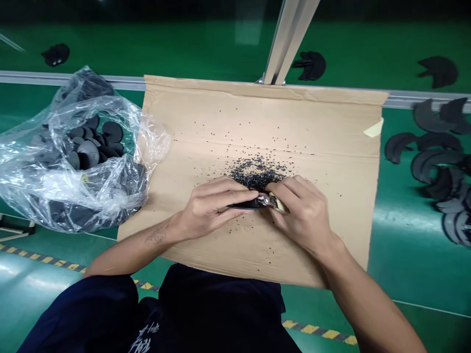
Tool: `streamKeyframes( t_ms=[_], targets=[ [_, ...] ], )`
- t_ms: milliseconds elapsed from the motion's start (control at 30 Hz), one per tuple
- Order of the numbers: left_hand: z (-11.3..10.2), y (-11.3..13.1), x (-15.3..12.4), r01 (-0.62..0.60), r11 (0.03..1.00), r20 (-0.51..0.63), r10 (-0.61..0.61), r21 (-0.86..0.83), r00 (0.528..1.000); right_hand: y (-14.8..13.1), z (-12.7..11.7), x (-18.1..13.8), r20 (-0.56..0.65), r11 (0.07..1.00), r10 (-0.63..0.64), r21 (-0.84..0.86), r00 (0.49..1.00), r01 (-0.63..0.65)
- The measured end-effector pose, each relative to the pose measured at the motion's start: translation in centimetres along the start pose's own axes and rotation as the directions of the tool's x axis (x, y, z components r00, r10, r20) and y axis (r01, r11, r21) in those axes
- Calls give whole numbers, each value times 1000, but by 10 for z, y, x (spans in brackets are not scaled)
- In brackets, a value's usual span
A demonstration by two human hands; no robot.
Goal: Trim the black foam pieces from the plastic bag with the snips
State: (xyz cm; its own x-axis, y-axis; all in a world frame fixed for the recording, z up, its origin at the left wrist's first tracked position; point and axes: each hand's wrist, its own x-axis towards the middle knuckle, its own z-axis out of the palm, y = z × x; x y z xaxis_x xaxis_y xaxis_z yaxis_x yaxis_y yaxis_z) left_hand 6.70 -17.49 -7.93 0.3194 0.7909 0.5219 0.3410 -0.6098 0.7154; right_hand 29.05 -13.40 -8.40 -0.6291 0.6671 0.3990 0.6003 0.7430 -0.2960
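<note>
My left hand pinches a thin black disc between thumb and fingers, above the cardboard. In my right hand is a small pair of nippers with a shiny metal head and a cream-coloured grip. Its jaws meet the right edge of the disc; most of the handles are hidden by my fingers. Just beyond both hands lies a dense heap of tiny black scraps, with more specks scattered around it. Under everything is a flat cardboard sheet.
To the left, a clear plastic bag stands open with several round black discs inside. Several crescent-shaped black pieces lie on the green surface at right. A metal post rises behind the cardboard. Tape sticks to its right edge.
</note>
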Motion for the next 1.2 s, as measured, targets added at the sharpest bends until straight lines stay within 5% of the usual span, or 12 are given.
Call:
streamKeyframes(
  t_ms=[500,767,967,1067,1200],
  targets=[
    [2,2,-2,29,998,-21,-31,-49,999,-8,-3,4,-18,973,-75,-219,997,70],
    [-2,1,2,49,997,-49,-52,-60,997,5,-3,1,-38,997,78,-25,996,-79],
    [-2,0,3,40,994,-71,-47,-101,996,0,-10,6,59,882,86,459,994,-104],
    [-4,-1,3,9,1000,-35,-8,12,999,-8,-5,4,-66,951,2,308,998,19],
    [-7,1,6,-74,921,115,32,382,993,-18,-4,1,-142,987,-158,-44,977,154]
  ],
)
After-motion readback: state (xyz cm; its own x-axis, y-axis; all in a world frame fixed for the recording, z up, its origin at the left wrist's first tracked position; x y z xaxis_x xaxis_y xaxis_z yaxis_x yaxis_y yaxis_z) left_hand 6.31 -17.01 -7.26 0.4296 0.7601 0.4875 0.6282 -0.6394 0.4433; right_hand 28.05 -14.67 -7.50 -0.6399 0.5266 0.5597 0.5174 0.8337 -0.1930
